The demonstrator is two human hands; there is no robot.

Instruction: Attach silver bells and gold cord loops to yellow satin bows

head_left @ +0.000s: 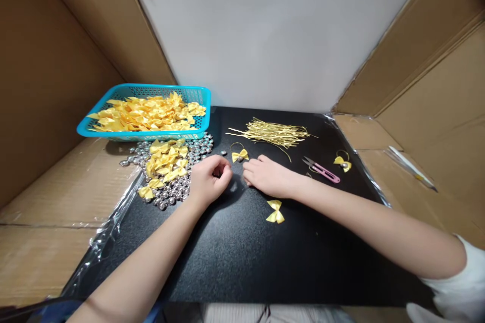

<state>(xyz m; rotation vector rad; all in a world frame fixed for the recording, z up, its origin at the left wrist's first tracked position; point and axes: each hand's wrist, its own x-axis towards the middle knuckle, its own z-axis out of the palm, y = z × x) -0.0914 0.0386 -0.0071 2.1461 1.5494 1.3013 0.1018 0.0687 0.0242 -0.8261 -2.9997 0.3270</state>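
Observation:
My left hand (210,177) is closed in a curl, thumb and forefinger tips meeting; whatever they pinch, if anything, is hidden. Beside it, my right hand (268,175) rests low over the black table with fingers bent and pressed together, their tips partly out of sight. Just beyond both hands lies a yellow bow with a silver bead and a gold wire loop (240,156). A single silver bead (223,153) sits near my left hand. Closer to me than my right hand is a plain yellow ribbon bow (275,211).
A blue basket (206,111) full of yellow bows stands back left. Silver beads (172,193) and loose bows (166,159) spread before it. Gold wire ties (278,133) lie at the back. Pink thread snips (326,173) and another beaded bow (344,164) are right. Cardboard walls (435,81) flank the table.

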